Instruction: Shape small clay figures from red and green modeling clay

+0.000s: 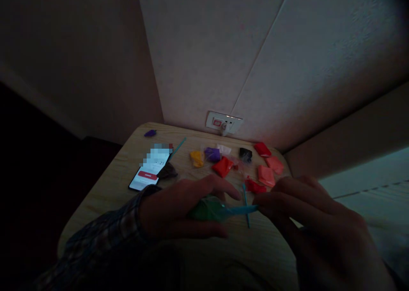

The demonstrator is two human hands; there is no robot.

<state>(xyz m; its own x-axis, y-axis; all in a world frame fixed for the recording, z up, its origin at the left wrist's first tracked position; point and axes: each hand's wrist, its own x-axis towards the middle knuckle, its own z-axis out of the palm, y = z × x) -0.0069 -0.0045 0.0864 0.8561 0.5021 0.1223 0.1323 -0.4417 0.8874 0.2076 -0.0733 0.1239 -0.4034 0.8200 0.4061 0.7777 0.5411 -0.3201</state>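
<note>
My left hand (182, 203) is cupped around a green lump of modelling clay (206, 210), which seems to be in clear plastic. Between the fingertips of my right hand (316, 216) is the end of a flat blue strip (241, 209), perhaps a plastic clay tool. Its other end meets the green lump. Dim light and the fingers hide how the two touch. Under the strip, a thin blue stick (246, 197) lies on the table. Just past my right fingertips are a pink clay packet (266, 175) and a red piece in plastic (254, 185).
On the wooden table (105, 197) lie a lit phone (151, 169), another blue stick (178, 148), a dark lump (168, 171) and a small purple piece (150, 133). Yellow (197, 158), purple (212, 154), red (223, 166) and black (246, 154) packets lie near the wall socket (223, 121).
</note>
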